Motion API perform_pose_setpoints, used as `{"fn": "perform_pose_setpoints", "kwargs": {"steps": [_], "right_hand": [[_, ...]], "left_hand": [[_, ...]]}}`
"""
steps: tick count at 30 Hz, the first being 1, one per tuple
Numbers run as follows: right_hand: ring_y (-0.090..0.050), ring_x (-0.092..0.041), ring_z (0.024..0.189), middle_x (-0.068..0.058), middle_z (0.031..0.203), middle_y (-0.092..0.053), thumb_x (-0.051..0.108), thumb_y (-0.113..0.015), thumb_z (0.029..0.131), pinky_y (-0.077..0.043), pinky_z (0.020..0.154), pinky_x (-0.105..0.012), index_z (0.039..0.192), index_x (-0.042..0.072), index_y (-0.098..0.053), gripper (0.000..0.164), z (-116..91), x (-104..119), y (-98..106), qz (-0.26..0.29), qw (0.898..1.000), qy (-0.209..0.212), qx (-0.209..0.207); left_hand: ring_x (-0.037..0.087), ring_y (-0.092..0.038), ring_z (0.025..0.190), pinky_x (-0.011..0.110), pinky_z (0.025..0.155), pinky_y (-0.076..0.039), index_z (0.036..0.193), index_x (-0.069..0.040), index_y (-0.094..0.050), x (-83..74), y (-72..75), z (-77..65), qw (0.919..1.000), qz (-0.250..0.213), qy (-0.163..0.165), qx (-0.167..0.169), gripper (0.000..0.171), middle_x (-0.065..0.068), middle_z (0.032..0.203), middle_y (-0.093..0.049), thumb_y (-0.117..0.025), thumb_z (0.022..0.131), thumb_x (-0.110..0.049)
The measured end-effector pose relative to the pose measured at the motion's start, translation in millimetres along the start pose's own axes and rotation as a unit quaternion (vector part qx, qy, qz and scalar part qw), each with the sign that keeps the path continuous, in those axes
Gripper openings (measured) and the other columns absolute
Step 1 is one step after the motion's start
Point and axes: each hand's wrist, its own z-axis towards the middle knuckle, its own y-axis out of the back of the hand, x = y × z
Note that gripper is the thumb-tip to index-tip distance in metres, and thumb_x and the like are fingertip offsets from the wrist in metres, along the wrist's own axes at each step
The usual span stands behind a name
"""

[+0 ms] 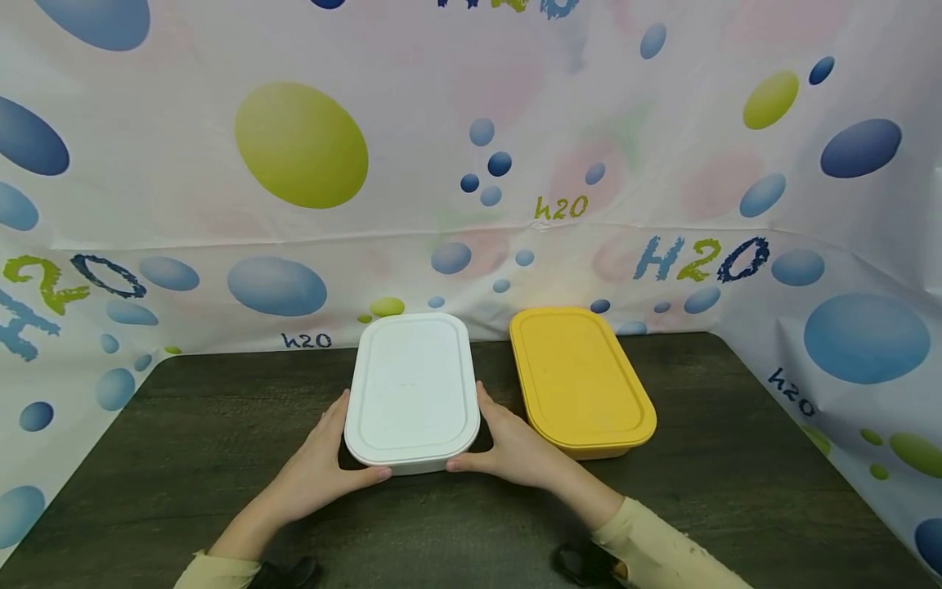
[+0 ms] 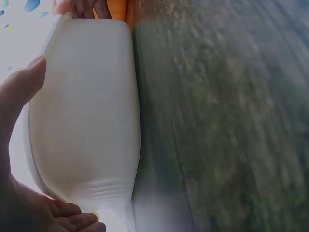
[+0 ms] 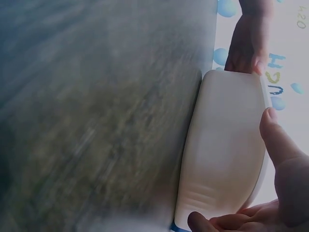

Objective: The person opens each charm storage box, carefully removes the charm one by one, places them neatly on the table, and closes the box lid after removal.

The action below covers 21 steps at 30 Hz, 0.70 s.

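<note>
A white rectangular food container (image 1: 412, 388) with a rounded-corner lid rests on the dark table, its lid on. My left hand (image 1: 324, 462) grips its left side, the thumb lying along the near edge just under the lid rim. From the other side my right hand (image 1: 511, 446) grips the container, with its thumb on the near edge too. Both wrist views show the smooth white end wall (image 2: 87, 96) between the two hands, and ridges moulded in the side wall (image 3: 203, 195). Most of the fingers are hidden behind the container in the head view.
A yellow lidded container (image 1: 581, 372) of similar shape stands to the right, slightly angled, close to the right hand. Behind the dark wood-grain table (image 1: 147, 474) hangs a white sheet (image 1: 412, 196) with coloured dots and H2O lettering, which also borders the table's sides.
</note>
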Motion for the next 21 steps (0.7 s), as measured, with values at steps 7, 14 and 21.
{"fn": "perform_pose_setpoints", "kwargs": {"steps": [7, 14, 21], "right_hand": [[-0.030, -0.027, 0.136, -0.017, 0.156, -0.013, 0.053, -0.076, 0.075, -0.035, 0.106, -0.045, 0.154, 0.010, 0.000, 0.118, -3.1, 0.8, -1.8, 0.011, 1.000, -0.017, 0.002], [-0.034, -0.026, 0.134, -0.017, 0.155, -0.016, 0.054, -0.076, 0.074, -0.036, 0.105, -0.044, 0.153, 0.008, 0.000, 0.119, -5.4, 0.0, -3.1, 0.020, 1.000, -0.021, -0.002], [-0.036, -0.026, 0.133, -0.018, 0.154, -0.018, 0.053, -0.076, 0.074, -0.038, 0.103, -0.045, 0.153, 0.004, 0.001, 0.120, -7.8, 1.3, -2.7, 0.029, 0.999, -0.025, -0.007]], "left_hand": [[0.044, -0.010, 0.140, 0.072, 0.096, -0.027, 0.155, -0.017, -0.001, -0.5, -2.1, 0.0, 0.9998, -0.014, -0.013, -0.008, 0.116, 0.019, 0.157, -0.005, -0.076, 0.074, -0.054], [0.043, -0.010, 0.140, 0.072, 0.096, -0.027, 0.154, -0.017, 0.000, -1.3, -3.7, 1.0, 0.9995, -0.024, -0.021, -0.009, 0.116, 0.019, 0.157, -0.005, -0.076, 0.075, -0.053], [0.042, -0.007, 0.141, 0.072, 0.097, -0.025, 0.154, -0.020, 0.001, -1.9, -6.4, 2.4, 0.9994, -0.030, -0.014, -0.005, 0.117, 0.017, 0.158, -0.002, -0.076, 0.074, -0.056]]}}
